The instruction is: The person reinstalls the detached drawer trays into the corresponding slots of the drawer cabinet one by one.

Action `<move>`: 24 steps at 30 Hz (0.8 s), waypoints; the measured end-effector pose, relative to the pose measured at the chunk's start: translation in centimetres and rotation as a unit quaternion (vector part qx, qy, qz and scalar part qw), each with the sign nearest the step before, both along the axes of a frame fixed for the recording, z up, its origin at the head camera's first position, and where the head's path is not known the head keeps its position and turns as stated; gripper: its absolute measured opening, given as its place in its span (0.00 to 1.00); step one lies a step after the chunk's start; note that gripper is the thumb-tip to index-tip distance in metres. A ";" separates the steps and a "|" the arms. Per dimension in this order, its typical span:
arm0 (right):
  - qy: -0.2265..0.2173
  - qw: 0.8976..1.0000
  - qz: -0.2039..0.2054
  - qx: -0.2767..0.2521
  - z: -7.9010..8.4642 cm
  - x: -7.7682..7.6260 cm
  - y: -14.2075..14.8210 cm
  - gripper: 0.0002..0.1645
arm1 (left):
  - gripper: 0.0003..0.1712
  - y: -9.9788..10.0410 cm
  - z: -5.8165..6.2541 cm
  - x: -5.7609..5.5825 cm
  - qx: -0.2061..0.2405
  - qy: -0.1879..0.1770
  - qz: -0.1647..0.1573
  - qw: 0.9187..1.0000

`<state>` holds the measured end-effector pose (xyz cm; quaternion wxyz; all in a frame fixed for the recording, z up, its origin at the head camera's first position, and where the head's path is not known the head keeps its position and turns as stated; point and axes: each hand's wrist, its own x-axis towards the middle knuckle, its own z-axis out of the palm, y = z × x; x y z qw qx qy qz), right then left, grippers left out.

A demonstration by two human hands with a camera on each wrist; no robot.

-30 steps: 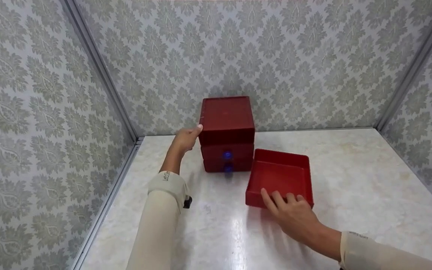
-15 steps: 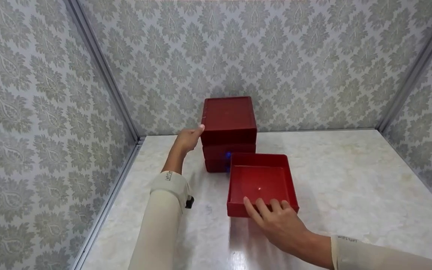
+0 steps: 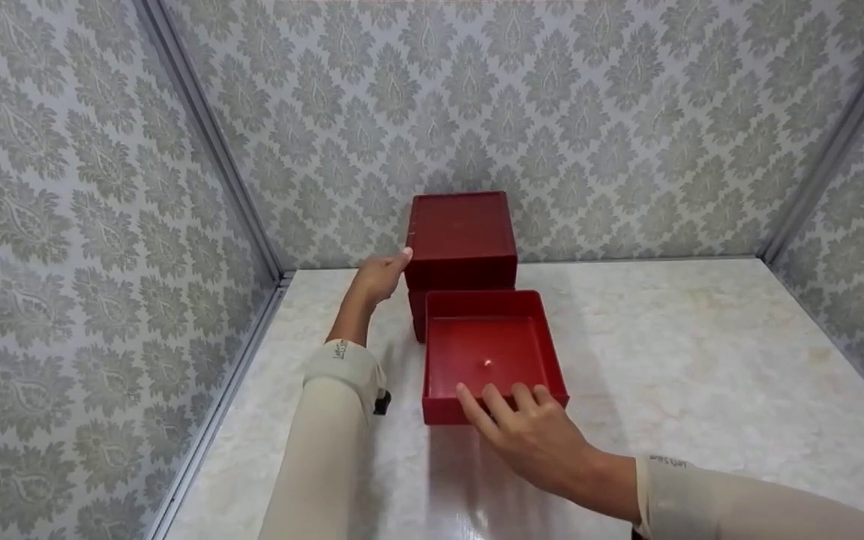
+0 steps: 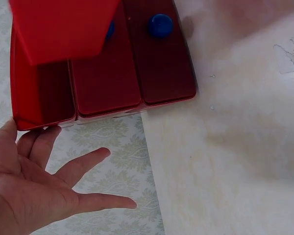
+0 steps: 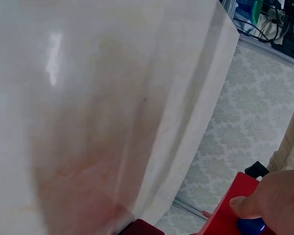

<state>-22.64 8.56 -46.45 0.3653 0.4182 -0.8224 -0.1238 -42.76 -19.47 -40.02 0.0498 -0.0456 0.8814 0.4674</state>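
Note:
A dark red cabinet of small drawers [image 3: 462,232] stands against the back wall. Its top slot [image 4: 48,93] gapes open; two closed drawers [image 4: 105,78] with a blue knob [image 4: 160,25] in sight sit below. My left hand [image 3: 378,279] braces the cabinet's left side, thumb at the top edge, some fingers splayed straight off it. A bright red drawer [image 3: 488,345] with nothing in it is held in front of the cabinet by my right hand [image 3: 533,442]. Those fingers hook over its front wall, and in the right wrist view the thumb presses the front beside its blue knob [image 5: 251,225].
The cabinet rests on a pale marbled table [image 3: 672,352]. Patterned walls [image 3: 612,120] close in the back and both sides, with grey metal strips [image 3: 207,142] along the corners. Cables and gear [image 5: 274,22] show beyond the table edge in the right wrist view.
The red drawer in my right hand has swung left from the cabinet's right side, turned straighter, and now overlaps the cabinet's lower front. My left hand has stayed at the cabinet's side.

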 end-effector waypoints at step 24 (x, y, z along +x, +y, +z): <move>0.021 1.000 -0.013 0.012 0.5 -3.1 -3.3 0.45 | 0.34 0.0 -0.2 0.3 0.014 0.034 0.000 0.999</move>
